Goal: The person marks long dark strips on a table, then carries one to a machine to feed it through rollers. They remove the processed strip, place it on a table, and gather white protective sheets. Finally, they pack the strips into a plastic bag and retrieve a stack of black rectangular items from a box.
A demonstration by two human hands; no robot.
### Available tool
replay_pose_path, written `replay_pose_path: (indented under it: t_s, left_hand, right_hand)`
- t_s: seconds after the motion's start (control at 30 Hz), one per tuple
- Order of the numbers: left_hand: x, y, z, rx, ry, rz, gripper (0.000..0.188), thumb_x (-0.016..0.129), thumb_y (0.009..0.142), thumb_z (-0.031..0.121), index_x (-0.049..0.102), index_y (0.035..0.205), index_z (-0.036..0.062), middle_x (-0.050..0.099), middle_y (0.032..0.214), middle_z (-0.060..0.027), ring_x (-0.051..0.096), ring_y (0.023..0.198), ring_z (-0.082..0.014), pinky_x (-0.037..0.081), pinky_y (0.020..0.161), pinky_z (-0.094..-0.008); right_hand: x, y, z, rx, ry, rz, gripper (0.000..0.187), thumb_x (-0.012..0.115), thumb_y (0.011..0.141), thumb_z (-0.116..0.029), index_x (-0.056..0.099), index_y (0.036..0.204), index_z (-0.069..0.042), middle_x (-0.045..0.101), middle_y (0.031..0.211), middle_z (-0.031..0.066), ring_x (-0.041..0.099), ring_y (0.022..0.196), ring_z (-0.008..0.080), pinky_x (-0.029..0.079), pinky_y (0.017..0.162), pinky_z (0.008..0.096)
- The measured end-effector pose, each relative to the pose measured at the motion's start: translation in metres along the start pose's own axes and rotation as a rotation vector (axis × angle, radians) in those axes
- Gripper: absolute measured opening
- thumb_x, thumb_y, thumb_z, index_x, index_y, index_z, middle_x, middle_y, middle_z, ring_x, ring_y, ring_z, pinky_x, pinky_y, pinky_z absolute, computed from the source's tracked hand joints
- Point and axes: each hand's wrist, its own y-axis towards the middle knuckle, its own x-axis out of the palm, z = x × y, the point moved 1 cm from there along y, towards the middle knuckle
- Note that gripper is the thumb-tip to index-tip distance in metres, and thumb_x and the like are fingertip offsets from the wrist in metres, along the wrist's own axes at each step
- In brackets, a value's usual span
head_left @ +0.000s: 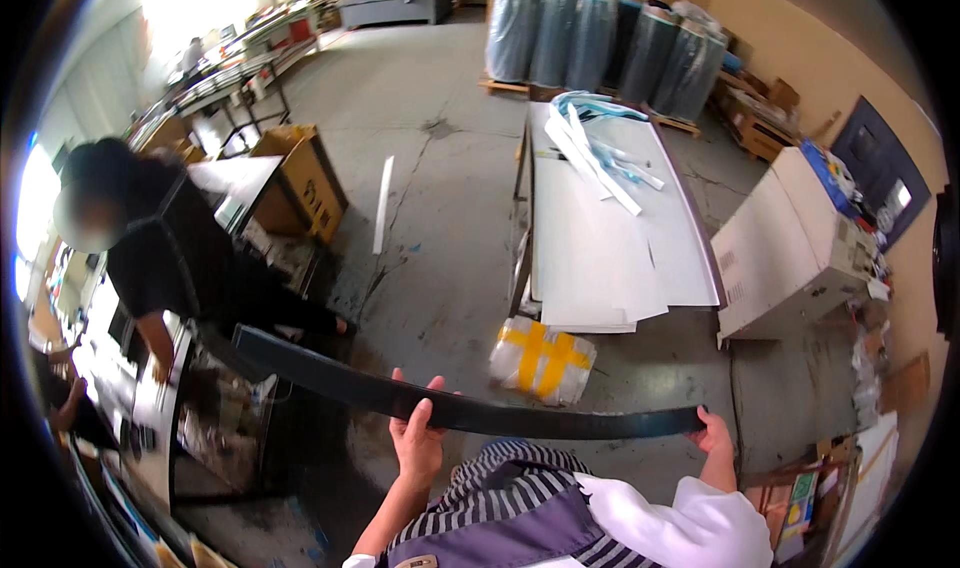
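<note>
Hands (417, 440) (713, 435): both holding | black strip (550, 424) | long, narrow, faintly glossy

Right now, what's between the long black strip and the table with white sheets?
A pale, yellow-taped parcel shows there, in the head view.

2 hands (417, 443) hold a black, seemingly plastic strip (530, 420).

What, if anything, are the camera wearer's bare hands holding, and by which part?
A long, flat black strip, material unclear: the right hand grips its right end; the left hand holds it partway along its length.
</note>
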Motion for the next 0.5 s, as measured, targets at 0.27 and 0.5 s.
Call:
replay_pose_path:
  t_s: [0.27, 0.5]
  left_hand:
    - [0.06, 0.146, 0.006, -0.226, 0.08, -0.305, 0.074, 0.051, 0.09, 0.004, 0.01, 0.15, 0.0205, 0.055, 0.125, -0.0214, 0.063, 0.101, -0.0363, 0.054, 0.085, -0.0452]
    - [0.075, 0.267, 0.05, -0.184, 0.146, -0.305, 0.072, 0.055, 0.088, 0.005, 0.018, 0.149, 0.021, 0.057, 0.123, -0.0204, 0.064, 0.098, -0.037, 0.055, 0.083, -0.0467]
  right_hand:
    - [0.016, -0.039, 0.082, -0.084, 0.341, 0.146, 0.034, 0.068, 0.085, -0.027, 0.057, 0.103, -0.001, 0.065, 0.093, 0.0128, 0.064, 0.08, 0.0278, 0.052, 0.066, 0.0411]
    - [0.163, -0.005, 0.057, -0.247, 0.492, 0.146, 0.03, 0.068, 0.085, -0.027, 0.059, 0.094, 0.0, 0.065, 0.083, 0.0103, 0.064, 0.071, 0.0232, 0.052, 0.059, 0.0357]
